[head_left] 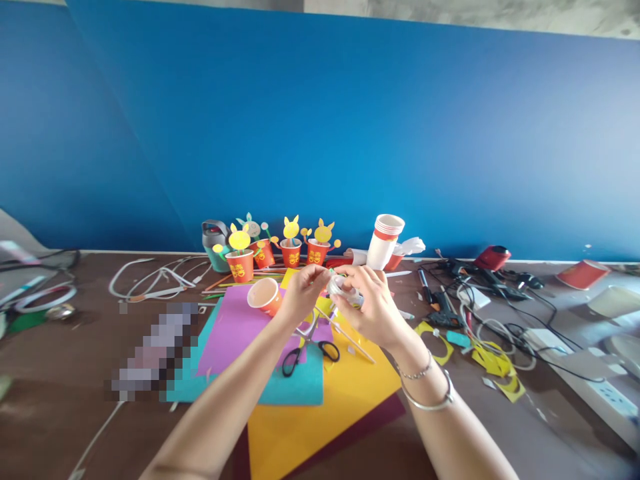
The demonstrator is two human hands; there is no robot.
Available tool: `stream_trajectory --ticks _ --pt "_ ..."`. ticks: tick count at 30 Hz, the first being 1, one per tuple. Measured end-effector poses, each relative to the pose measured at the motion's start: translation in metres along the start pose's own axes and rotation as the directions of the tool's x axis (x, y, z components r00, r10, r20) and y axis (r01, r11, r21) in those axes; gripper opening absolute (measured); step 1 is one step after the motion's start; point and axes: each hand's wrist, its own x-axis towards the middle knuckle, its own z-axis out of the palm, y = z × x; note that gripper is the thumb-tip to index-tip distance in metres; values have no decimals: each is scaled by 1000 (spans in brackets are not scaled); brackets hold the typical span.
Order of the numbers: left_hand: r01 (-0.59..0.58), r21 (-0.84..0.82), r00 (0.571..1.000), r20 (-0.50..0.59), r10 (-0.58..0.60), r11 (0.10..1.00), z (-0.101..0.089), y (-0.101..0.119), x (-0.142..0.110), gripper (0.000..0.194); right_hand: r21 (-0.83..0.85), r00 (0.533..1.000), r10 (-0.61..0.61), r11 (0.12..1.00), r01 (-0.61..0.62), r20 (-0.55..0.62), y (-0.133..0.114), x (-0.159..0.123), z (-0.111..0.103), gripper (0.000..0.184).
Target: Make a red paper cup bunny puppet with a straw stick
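Note:
My right hand (pixel 370 303) grips a roll of clear tape (pixel 340 288), its fingers curled round the ring. Close beside it, my left hand (pixel 306 293) is closed in a pinch at the roll's upper left; whatever sits between its fingertips is too small to make out. A bit of green shows between the two hands. Below them lie black-handled scissors (pixel 311 347), blades pointing away from me. An orange-red paper cup (pixel 265 295) leans on its side by my left wrist. Under everything are purple (pixel 227 333), teal (pixel 295 390) and yellow paper sheets (pixel 295 440).
Several red cups with yellow paper animal heads (pixel 240 265) stand along the blue wall, near a grey bottle (pixel 215 243). A stack of white cups (pixel 385 241) stands behind my right hand. A glue gun (pixel 443 310), yellow scraps (pixel 493 360), cables and a power strip (pixel 595 380) lie right.

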Motion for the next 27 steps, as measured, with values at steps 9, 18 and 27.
stream_trajectory --ticks 9,18,27 --pt "103 -306 993 -29 -117 946 3 8 -3 40 13 989 149 989 -149 -21 5 3 2 26" --pt "208 -429 977 135 -165 879 0 12 -4 41 171 988 155 973 -153 6 14 5 1 23" --pt "50 -236 999 -3 -53 971 3 11 -6 37 81 979 160 985 -151 -122 7 3 12 19"
